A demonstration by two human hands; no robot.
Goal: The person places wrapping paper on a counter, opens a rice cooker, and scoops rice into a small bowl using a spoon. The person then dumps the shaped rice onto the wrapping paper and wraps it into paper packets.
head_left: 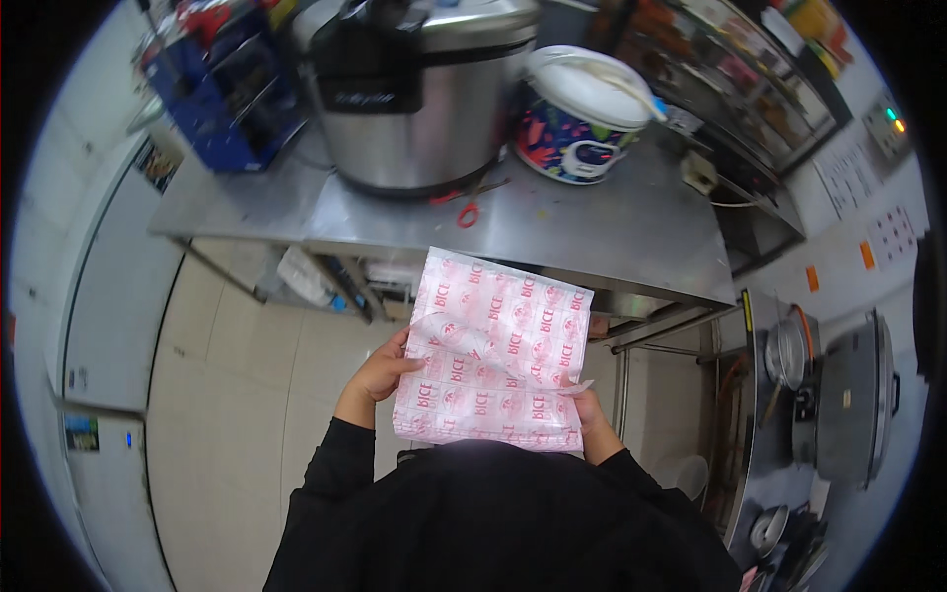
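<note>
Pink-and-white printed paper sheets (493,350) are held up in front of my body, just short of the steel table's front edge, with a fold or loose flap across the middle and at the right. My left hand (385,370) grips their left edge, thumb on top. My right hand (590,409) holds the right side, its fingers partly hidden by the paper. On the steel table (651,237) beyond lie red-handled scissors (466,212).
A large steel cooker (424,138) and a patterned rice cooker (582,138) stand on the table, beside a blue machine (222,104). White fridge doors (118,296) line the left wall. At right, a side counter holds pots (784,355) and a large grey appliance (843,395).
</note>
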